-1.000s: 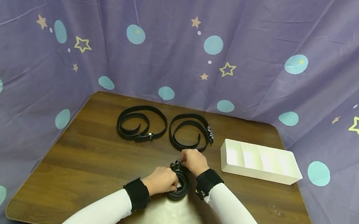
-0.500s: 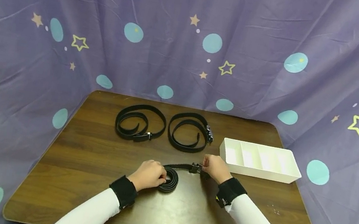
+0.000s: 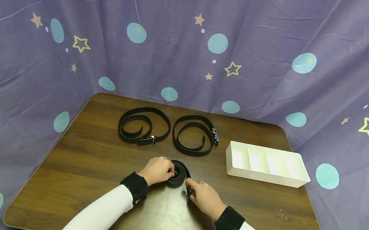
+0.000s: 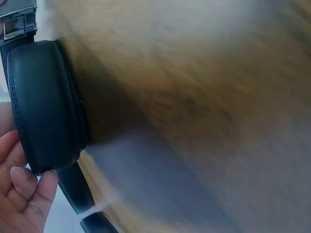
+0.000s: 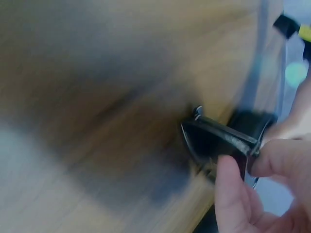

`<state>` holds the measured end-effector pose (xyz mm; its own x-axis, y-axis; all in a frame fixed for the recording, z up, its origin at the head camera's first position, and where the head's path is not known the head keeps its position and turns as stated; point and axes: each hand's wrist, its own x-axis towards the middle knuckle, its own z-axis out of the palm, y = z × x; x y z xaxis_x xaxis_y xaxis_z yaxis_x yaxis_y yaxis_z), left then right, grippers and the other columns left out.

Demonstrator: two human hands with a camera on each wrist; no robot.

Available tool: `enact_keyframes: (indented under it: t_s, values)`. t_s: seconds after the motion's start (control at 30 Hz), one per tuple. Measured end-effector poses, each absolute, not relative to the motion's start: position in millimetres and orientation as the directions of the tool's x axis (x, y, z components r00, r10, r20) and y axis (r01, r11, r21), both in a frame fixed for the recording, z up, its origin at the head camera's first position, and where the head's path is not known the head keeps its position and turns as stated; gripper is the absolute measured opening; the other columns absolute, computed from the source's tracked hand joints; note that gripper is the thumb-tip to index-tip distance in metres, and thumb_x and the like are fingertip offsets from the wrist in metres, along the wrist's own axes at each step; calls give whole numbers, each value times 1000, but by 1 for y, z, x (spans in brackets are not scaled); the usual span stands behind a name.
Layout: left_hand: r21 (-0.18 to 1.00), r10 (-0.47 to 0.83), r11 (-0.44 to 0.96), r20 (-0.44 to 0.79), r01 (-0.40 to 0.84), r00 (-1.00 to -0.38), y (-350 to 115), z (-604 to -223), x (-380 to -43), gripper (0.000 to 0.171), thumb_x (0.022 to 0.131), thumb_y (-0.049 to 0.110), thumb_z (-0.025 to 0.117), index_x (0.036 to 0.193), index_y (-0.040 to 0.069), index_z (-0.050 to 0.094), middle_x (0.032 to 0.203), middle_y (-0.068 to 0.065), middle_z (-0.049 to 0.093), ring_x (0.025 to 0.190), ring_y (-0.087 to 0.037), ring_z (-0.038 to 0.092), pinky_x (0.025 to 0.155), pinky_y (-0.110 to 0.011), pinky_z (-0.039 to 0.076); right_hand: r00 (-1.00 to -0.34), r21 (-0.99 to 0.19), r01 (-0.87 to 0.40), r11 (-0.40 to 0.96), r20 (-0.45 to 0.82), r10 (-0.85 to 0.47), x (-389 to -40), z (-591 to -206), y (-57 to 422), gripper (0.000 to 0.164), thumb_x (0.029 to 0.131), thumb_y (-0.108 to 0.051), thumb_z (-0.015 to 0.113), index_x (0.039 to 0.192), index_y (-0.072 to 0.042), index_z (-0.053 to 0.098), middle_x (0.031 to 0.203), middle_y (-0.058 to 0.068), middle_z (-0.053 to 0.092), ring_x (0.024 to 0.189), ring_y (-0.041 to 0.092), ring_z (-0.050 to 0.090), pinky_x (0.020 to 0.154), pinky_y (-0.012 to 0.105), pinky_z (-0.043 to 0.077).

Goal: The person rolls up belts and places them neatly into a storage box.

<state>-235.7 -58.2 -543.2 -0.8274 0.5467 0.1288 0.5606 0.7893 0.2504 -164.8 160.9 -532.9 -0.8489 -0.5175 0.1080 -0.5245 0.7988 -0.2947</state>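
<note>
A black belt [image 3: 177, 175] stands coiled on its edge at the middle of the table, its roll showing in the left wrist view as a dark stitched band [image 4: 41, 104]. My left hand [image 3: 157, 170] pinches the coil at its left side, fingers reaching into the centre. At the coil's lower right, my right hand [image 3: 206, 199] grips the buckle end. The metal buckle [image 5: 218, 138] lies between thumb and fingers in the right wrist view, which is partly blurred. Two more black belts, a left one [image 3: 125, 121] and a right one [image 3: 177, 132], lie loosely looped behind.
A white box [image 3: 265, 177] with several compartments stands at the right of the wooden table [image 3: 87, 180]. A purple curtain [image 3: 180, 50] with stars and dots hangs behind the table and along both sides.
The right hand pulled the buckle end out to the right, then swung it back down and toward the coil. The left hand kept hold of the coil, which shifted left, then slightly away.
</note>
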Motion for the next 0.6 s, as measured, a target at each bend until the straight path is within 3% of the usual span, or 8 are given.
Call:
enact_keyframes:
  t_s: [0.1,0.2,0.43,0.6]
  values:
    - [257,553,788,103,559,-827,-52,-541,-237,6,83,27,75,78,24,75,82,8,71,77,-13,66,66,-33,54,-839,-315,-536,783,97,-535,-161,-532,148,20,80,-5,68,81,-15,51,64,-6,47,58,7,45,50,22,36]
    - [278,553,786,83,552,-829,-48,-539,-238,6,83,27,75,79,22,75,82,8,72,75,-13,66,65,-32,53,-840,-326,-532,781,89,-535,-160,-531,138,21,81,-5,66,74,-15,48,64,-7,44,58,5,41,51,21,35]
    - [325,559,768,79,551,-826,-46,-542,-242,6,83,24,76,77,21,74,80,8,71,69,-7,62,61,-25,49,-826,-301,-559,772,119,-552,-159,-528,129,18,83,-8,68,75,-11,53,71,-2,49,61,8,50,53,22,42]
    - [335,575,748,105,573,-811,-46,-546,-243,6,82,23,76,76,20,74,78,8,71,70,-7,63,64,-25,50,-748,-300,-655,694,123,-652,-163,-528,128,13,84,-11,69,86,-5,59,80,1,58,72,11,57,63,25,49]
